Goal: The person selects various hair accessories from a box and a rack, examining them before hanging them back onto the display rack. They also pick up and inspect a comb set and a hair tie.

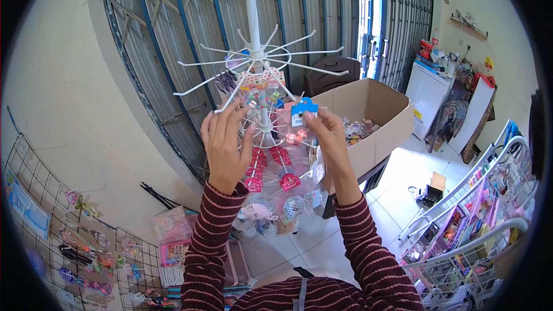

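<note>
A white rotating rack [257, 55] with hooked arms stands in front of me. In my right hand [328, 135] is a small packet with a blue header card [303, 112] and pink-red items below it, pinched near the end of a rack arm. My left hand [224, 141] is raised beside the rack at the left, its fingers apart near another hook tip, holding nothing that I can see. Packets with pink dotted cards [262, 79] hang behind my hands. Lower down, packets with red-pink cards [290, 181] hang on the lower arms.
An open cardboard box [368, 150] holding many small packets stands right of the rack. Wire racks with goods are at the lower left [60, 236] and lower right [461, 259]. A folding metal gate [219, 11] is behind; a white cabinet [427, 101] is at the right.
</note>
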A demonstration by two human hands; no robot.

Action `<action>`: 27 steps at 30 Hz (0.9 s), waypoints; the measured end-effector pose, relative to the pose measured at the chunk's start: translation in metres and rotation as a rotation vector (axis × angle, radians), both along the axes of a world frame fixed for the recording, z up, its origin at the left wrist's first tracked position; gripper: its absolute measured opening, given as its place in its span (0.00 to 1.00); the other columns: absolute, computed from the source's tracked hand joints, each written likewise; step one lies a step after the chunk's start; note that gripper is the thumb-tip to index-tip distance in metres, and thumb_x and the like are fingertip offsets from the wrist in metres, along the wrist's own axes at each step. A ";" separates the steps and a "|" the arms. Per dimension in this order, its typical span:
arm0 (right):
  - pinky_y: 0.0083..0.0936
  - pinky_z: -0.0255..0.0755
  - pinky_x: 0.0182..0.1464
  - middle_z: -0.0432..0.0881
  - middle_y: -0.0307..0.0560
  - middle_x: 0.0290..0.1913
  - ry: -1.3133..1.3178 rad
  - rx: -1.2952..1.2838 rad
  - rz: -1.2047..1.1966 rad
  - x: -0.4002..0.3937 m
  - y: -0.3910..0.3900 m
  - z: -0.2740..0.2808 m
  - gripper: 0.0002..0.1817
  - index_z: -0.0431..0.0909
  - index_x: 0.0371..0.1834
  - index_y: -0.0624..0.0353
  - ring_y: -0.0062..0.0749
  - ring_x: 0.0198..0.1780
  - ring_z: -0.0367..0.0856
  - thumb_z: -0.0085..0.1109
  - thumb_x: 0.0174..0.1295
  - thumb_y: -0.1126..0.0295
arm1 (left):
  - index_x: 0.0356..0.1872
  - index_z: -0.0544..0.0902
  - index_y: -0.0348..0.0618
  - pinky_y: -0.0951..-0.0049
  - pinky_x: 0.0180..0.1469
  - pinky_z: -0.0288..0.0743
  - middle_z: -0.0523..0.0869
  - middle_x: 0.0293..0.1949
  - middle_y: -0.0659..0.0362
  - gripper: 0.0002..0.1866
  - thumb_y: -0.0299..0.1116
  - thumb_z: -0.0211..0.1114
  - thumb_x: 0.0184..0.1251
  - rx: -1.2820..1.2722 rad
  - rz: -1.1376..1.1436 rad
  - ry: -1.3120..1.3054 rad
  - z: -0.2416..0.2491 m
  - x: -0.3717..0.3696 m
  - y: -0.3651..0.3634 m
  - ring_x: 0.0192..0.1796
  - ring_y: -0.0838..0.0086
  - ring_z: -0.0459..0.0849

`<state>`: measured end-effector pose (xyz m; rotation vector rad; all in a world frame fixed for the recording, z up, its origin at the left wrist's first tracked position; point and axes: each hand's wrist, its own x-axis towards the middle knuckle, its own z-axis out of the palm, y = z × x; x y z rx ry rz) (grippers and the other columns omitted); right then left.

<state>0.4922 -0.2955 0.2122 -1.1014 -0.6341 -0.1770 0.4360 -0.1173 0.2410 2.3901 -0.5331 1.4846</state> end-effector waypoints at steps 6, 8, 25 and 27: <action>0.17 0.63 0.46 0.73 0.43 0.45 -0.044 0.148 -0.095 0.012 -0.028 0.008 0.13 0.71 0.42 0.66 0.20 0.40 0.72 0.49 0.55 0.72 | 0.46 0.69 0.39 0.62 0.54 0.53 0.71 0.48 0.53 0.19 0.33 0.55 0.51 0.001 0.031 -0.062 -0.006 0.005 -0.013 0.52 0.59 0.65; 0.17 0.64 0.44 0.75 0.42 0.41 -0.035 0.170 -0.123 0.017 -0.039 0.003 0.12 0.72 0.40 0.65 0.19 0.38 0.72 0.50 0.55 0.71 | 0.48 0.67 0.38 0.64 0.54 0.53 0.69 0.49 0.51 0.22 0.33 0.58 0.50 -0.054 -0.014 -0.049 -0.004 0.005 -0.012 0.53 0.59 0.65; 0.13 0.63 0.35 0.75 0.37 0.30 0.029 0.134 -0.141 0.011 -0.040 0.011 0.11 0.74 0.35 0.63 0.15 0.31 0.71 0.50 0.55 0.66 | 0.38 0.74 0.36 0.83 0.33 0.67 0.77 0.39 0.56 0.14 0.36 0.47 0.63 -0.827 -0.448 0.024 0.003 0.026 0.034 0.36 0.76 0.78; 0.12 0.63 0.34 0.75 0.37 0.30 0.024 0.136 -0.122 0.013 -0.038 0.014 0.11 0.73 0.35 0.63 0.15 0.30 0.71 0.50 0.55 0.66 | 0.38 0.73 0.36 0.83 0.34 0.67 0.77 0.39 0.56 0.14 0.37 0.47 0.63 -0.827 -0.437 0.012 0.005 0.029 0.039 0.36 0.76 0.78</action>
